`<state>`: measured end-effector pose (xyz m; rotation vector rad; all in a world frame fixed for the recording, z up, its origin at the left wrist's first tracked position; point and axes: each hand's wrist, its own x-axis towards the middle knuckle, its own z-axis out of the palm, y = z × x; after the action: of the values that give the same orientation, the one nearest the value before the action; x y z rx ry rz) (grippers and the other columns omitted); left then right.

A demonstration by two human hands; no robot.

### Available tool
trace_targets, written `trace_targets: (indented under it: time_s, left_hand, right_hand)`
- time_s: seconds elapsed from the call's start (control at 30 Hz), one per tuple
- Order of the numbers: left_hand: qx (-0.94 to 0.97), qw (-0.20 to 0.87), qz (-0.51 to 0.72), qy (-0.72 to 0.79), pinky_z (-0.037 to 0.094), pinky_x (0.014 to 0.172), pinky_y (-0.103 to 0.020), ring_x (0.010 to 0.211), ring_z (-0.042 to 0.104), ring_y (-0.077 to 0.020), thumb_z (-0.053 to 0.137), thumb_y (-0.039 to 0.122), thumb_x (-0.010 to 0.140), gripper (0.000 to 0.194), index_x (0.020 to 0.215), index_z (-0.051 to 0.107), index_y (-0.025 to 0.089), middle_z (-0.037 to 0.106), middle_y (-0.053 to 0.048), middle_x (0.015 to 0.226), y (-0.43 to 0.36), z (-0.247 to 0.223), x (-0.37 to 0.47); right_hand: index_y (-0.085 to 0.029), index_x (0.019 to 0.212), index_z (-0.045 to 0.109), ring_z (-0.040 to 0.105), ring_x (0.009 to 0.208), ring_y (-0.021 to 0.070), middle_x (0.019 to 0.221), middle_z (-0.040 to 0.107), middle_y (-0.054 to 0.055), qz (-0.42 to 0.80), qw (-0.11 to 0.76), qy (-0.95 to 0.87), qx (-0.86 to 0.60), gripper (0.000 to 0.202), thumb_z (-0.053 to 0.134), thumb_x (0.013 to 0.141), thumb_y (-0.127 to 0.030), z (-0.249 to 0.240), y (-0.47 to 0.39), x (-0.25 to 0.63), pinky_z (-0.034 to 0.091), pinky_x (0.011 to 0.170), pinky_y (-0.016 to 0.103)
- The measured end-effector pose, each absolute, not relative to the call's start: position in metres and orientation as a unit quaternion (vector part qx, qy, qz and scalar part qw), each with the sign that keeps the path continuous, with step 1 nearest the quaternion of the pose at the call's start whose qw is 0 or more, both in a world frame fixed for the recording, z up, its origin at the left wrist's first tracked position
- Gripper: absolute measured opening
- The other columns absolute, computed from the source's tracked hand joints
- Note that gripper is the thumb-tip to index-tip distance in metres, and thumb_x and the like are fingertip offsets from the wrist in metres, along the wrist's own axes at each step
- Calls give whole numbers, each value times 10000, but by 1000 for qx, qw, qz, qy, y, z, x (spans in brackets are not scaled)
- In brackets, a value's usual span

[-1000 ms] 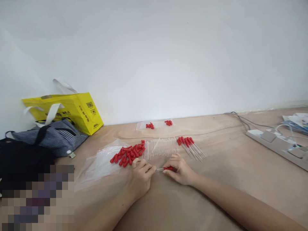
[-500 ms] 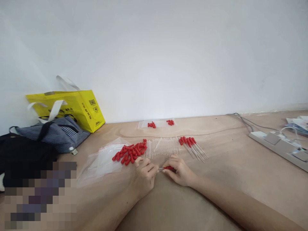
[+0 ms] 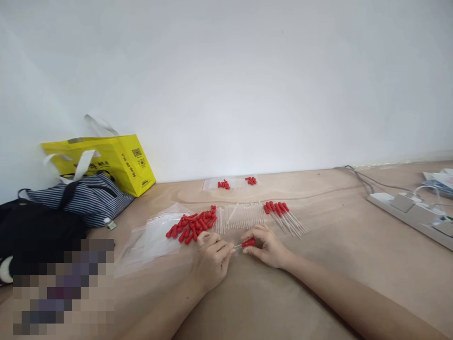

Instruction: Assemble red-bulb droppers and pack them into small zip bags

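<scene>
My left hand [image 3: 214, 257] pinches a thin clear tube [image 3: 238, 247] whose right end sits in a red rubber bulb [image 3: 248, 242]. Around that bulb my right hand [image 3: 267, 246] has its thumb and fingers apart, with a gap showing beside the bulb. Beyond my left hand lies a heap of red bulbs [image 3: 193, 226]. A row of clear tubes [image 3: 244, 216] lies behind both hands. To its right are several tubes with red bulbs fitted [image 3: 283, 212], lying side by side.
Clear plastic bags [image 3: 148, 238] lie left of the heap. A further bag [image 3: 237, 183] with red bulbs is near the wall. A yellow bag [image 3: 123, 163], striped bag [image 3: 88, 198] and black bag [image 3: 38, 231] stand left. A power strip [image 3: 410, 215] is at the right.
My right thumb and fingers have opened from around the red bulb, which now shows more fully. My left hand keeps its pinch on the tube. The view has shifted slightly.
</scene>
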<state>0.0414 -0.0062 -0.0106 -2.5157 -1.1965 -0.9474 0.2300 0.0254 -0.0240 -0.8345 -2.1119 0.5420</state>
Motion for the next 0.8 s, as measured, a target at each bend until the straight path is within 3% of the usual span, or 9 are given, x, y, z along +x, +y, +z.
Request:
trace_targets:
  time_s: [0.27,0.43,0.57,0.7,0.8]
  left_hand:
    - [-849,95,-325,-406,235,758,-379,632,478,-143,426,186,817,194,702,582,195,607,18,567,-8,-10,43]
    - [-834,76,-345,-424,233,760,-373,623,486,-135,423,184,821,201,701,583,199,605,34,552,-12,-3,49]
    - [-832,51,-347,-431,234,764,-368,611,488,-128,417,187,821,219,677,582,198,595,44,530,-14,0,53]
    - [-827,25,-369,-424,219,810,-384,672,512,-140,433,204,807,174,756,598,217,637,45,612,-15,-1,54]
    - [-812,16,-379,-444,220,819,-390,760,528,-160,446,221,799,157,809,603,228,664,30,733,-13,-1,52]
  right_hand:
    - [-179,678,586,508,670,140,645,582,12,263,419,-805,-329,132,591,732,-299,-22,22,224,380,694,308]
    - [-186,874,554,525,642,126,703,597,-3,468,435,-693,-335,331,686,624,-358,-24,25,225,407,642,275]
    - [-178,773,552,509,639,106,694,576,-10,544,457,-632,-310,274,663,642,-392,-24,23,218,398,633,245]
    - [-179,798,550,537,664,118,687,588,-6,550,489,-599,-316,283,601,680,-431,-13,32,217,406,665,252]
    - [-164,909,559,542,645,123,705,594,4,470,495,-602,-416,330,545,705,-423,0,55,238,400,606,237]
